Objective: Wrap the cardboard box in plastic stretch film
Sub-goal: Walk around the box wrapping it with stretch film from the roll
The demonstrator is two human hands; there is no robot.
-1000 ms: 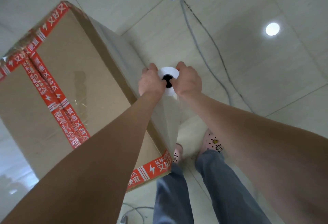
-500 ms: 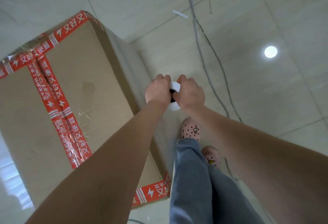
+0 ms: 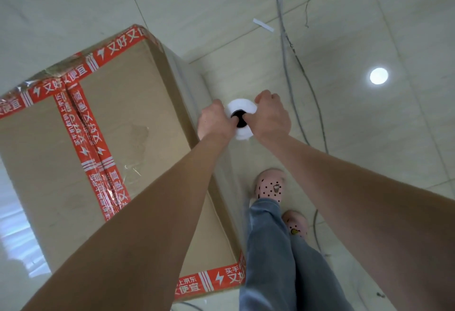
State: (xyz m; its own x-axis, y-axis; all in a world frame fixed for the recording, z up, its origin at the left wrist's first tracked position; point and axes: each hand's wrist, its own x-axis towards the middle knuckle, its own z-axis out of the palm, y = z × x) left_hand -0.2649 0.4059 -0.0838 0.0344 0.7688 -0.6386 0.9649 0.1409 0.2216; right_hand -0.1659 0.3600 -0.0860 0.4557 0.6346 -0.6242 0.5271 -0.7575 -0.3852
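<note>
A large cardboard box (image 3: pixel 138 113) sealed with red printed tape stands on the tiled floor at the left. Just right of its right edge I hold an upright white roll of stretch film (image 3: pixel 242 110), seen from the top with its dark core hole. My left hand (image 3: pixel 214 123) grips the roll's left side and my right hand (image 3: pixel 270 116) grips its right side, thumbs at the core. Clear film (image 3: pixel 229 177) runs from the roll down along the box's right face. The rest of the roll is hidden below my hands.
My legs in grey jeans (image 3: pixel 275 256) and pink dotted clogs (image 3: pixel 269 185) stand close to the box's right side. Grey cables (image 3: pixel 289 69) trail across the floor at the right. A small white strip (image 3: pixel 263 25) lies on the tiles beyond.
I have stepped forward along the box's right side. Both hands and the roll moved with me toward the far corner, and more of the roll's white top shows than half a second ago.
</note>
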